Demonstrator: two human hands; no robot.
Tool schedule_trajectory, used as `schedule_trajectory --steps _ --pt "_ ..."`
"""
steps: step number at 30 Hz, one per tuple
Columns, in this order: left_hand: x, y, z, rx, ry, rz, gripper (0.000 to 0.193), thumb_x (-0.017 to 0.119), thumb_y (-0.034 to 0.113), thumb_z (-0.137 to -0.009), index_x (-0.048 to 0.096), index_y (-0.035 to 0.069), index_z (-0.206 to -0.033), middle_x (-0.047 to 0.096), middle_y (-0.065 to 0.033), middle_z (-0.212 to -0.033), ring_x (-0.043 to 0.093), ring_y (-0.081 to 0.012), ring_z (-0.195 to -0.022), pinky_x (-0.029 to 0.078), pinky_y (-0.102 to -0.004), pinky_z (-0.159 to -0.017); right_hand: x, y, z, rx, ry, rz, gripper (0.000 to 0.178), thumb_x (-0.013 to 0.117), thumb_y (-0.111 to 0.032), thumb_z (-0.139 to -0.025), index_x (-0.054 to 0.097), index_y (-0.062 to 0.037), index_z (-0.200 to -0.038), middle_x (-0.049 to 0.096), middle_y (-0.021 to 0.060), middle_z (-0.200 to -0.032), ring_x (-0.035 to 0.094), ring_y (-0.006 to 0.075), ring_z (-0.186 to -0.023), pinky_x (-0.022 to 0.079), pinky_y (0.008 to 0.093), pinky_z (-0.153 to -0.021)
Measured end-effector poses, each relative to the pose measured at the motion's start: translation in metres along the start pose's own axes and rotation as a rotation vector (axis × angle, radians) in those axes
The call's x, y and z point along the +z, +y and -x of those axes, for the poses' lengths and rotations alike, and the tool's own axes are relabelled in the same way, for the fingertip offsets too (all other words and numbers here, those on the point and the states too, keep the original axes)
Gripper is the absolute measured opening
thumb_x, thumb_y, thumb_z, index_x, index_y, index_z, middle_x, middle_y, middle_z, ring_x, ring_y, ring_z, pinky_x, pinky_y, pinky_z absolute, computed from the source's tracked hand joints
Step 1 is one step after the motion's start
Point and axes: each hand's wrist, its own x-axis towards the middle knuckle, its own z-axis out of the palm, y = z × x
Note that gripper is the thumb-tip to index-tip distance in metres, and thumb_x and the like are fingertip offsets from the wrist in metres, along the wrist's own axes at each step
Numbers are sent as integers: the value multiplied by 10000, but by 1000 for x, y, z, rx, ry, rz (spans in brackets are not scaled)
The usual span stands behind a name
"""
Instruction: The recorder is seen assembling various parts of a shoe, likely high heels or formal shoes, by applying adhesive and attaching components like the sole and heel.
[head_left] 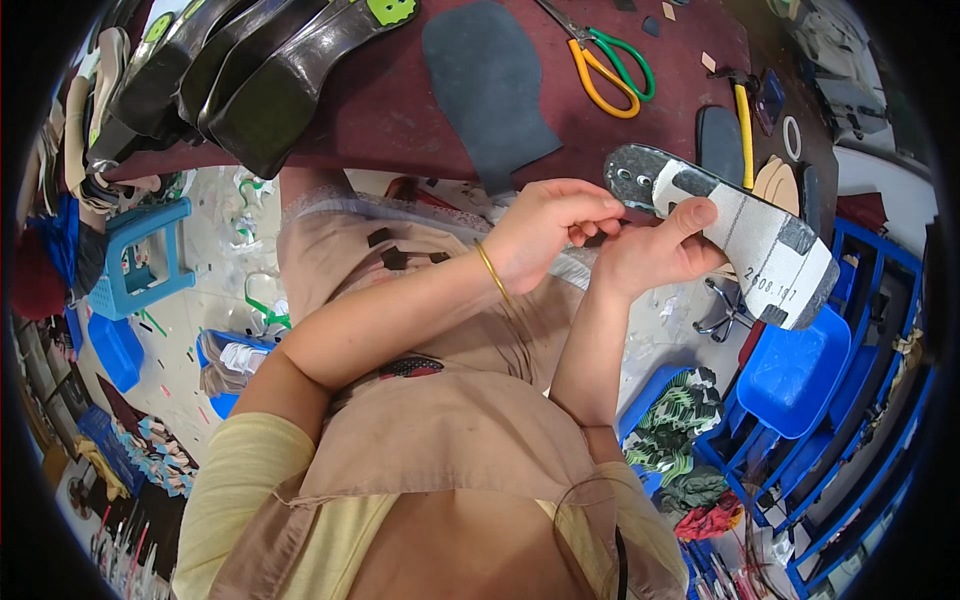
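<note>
In my right hand (655, 255) is a shoe insole board (745, 240), whitish with dark patches and printed marks. The thumb presses its upper face and the fingers go underneath, mostly hidden. Two small round shiny spots show at its dark rounded end. Close to that end, my left hand (555, 225), with a gold bangle at the wrist, has its fingers curled and the thumb against the forefinger. Its fingertips are right by the board's edge; what they pinch, if anything, is too small to make out. Beyond my hands, a dark grey sole-shaped sheet (490, 80) overhangs the table edge.
On the dark red table (380, 110) lie scissors (605, 70) with yellow and green handles, a yellow-handled hammer (743, 130) and a dark sole piece (718, 143). Several glossy black shoe lasts (275, 100) stand left. A blue bin (797, 375) sits by a blue rack (880, 370) at right.
</note>
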Motion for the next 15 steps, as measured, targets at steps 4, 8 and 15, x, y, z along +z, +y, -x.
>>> schedule_trajectory --steps 4,8,15 --pt "-10 -6 -3 29 -87 32 96 564 104 -794 606 20 -773 588 -20 -744 508 -97 -703 384 -257 -656 -2 7 -3 -46 -15 32 517 619 -335 -880 410 86 -1094 544 153 -1011 545 176 -884 458 282 -777" --pt "-23 -18 16 225 -351 -782 119 553 133 -788 574 37 -722 553 -56 -689 523 -161 -679 400 -306 -629 -6 10 -15 -1 23 55 499 619 -350 -878 432 69 -1075 564 135 -986 544 173 -894 451 285 -800" --pt "-36 -18 22 435 -572 -1109 115 562 147 -838 574 45 -785 568 -62 -771 562 -201 -750 451 -331 -703 -33 9 -29 302 -153 -158 291 556 -250 -923 501 -7 -1073 564 40 -936 530 90 -830 444 261 -732"
